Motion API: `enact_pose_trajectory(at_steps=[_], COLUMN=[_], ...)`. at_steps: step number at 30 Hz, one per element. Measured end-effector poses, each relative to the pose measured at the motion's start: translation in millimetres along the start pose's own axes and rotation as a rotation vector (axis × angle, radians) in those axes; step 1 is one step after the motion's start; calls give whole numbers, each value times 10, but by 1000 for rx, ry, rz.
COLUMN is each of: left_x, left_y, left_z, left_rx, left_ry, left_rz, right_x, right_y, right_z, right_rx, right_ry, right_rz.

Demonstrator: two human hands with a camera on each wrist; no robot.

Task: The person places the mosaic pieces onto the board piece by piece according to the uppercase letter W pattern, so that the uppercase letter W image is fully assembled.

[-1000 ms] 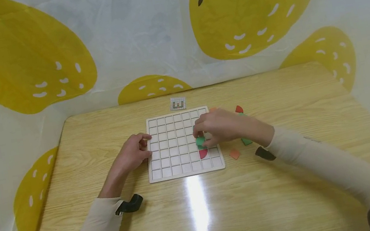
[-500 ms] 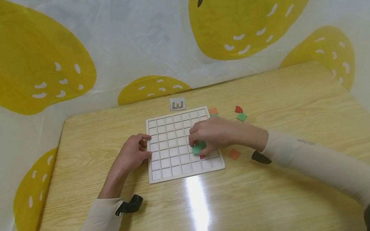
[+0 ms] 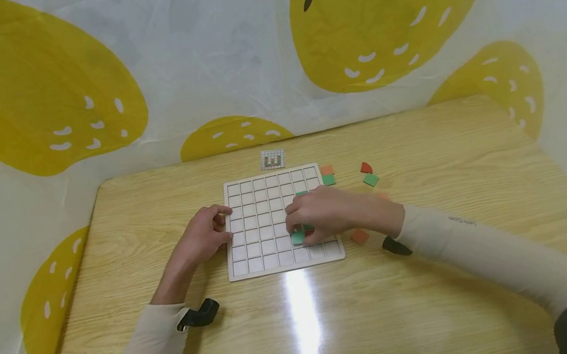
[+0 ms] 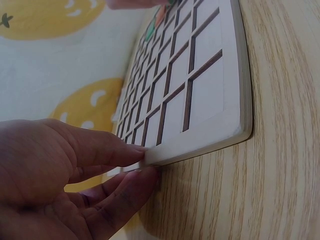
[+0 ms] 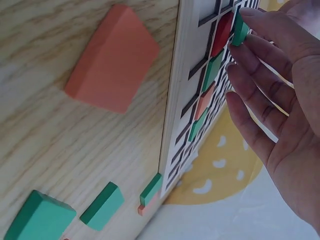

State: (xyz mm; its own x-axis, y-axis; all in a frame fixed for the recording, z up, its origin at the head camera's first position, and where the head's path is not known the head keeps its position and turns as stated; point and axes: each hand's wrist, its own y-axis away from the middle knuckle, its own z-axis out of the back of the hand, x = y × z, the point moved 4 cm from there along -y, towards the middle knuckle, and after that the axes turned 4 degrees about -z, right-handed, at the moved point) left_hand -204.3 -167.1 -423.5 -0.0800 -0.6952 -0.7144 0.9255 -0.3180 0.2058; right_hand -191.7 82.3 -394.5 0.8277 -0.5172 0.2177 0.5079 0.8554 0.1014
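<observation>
A pale grid board lies on the table, and my left hand holds its left edge with thumb and finger. The left wrist view shows the left hand close up, fingertips at the board's rim. Over the board's right half, my right hand pinches a green square tile at a cell. From the right wrist, this green tile stands tilted between thumb and fingertip. Beside it sits a red rounded tile, in a column with a green tile, an orange tile and another green tile.
Right of the board lie loose tiles: an orange one, another orange one, a green one, a red quarter-round and a green one. A small pattern card lies behind the board. Patterned cloth surrounds the table.
My right hand has carried the green tile left and nearer to me, from above the red tile to the column left of it. The left hand has stayed at the board's edge.
</observation>
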Motion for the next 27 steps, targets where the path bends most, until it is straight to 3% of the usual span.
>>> enact_pose_trajectory(at_steps=[27], left_x=[-4], left_y=[-4], left_z=[-2], left_rx=[-1], left_ry=[-5], left_rz=[0], right_x=[-48], right_y=[95], right_z=[-27], right_rx=[-64], right_ry=[-15], right_rz=[32])
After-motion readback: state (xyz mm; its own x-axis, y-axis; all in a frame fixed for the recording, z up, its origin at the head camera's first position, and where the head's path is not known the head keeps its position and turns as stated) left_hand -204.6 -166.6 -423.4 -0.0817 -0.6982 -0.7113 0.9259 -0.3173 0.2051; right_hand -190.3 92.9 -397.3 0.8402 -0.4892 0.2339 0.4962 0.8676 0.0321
